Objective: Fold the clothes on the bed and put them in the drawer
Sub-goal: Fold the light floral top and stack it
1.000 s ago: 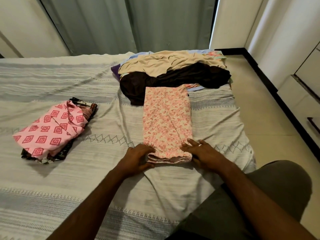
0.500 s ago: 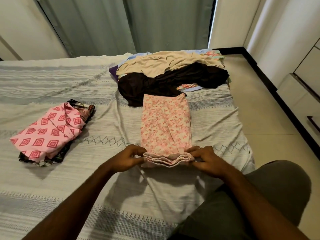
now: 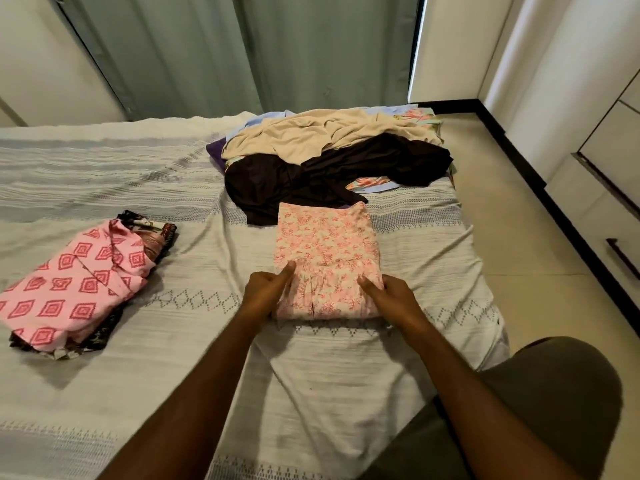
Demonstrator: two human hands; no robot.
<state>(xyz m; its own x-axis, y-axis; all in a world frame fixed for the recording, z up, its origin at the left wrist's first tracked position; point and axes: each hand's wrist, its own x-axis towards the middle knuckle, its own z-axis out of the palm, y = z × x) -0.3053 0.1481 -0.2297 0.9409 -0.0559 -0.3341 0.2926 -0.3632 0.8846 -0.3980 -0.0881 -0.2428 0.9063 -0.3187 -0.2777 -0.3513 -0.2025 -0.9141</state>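
A pink floral garment (image 3: 325, 251) lies on the bed (image 3: 173, 358) in front of me, its near end doubled over onto itself. My left hand (image 3: 268, 292) grips the fold's left edge, thumb on top. My right hand (image 3: 389, 296) grips the fold's right edge the same way. Behind it sits an unfolded heap with a black garment (image 3: 332, 174) and a beige one (image 3: 311, 136). A folded stack topped by a pink diamond-print garment (image 3: 76, 285) rests at the left.
A drawer unit (image 3: 616, 216) with a dark handle stands along the right wall, across a strip of tiled floor (image 3: 519, 271). Curtains (image 3: 277, 50) hang behind the bed. My knee (image 3: 554, 393) is at the bed's lower right corner.
Both hands took hold of the floral garment's near end, lifted it and brought it away from me over the rest, so the garment now lies shorter.
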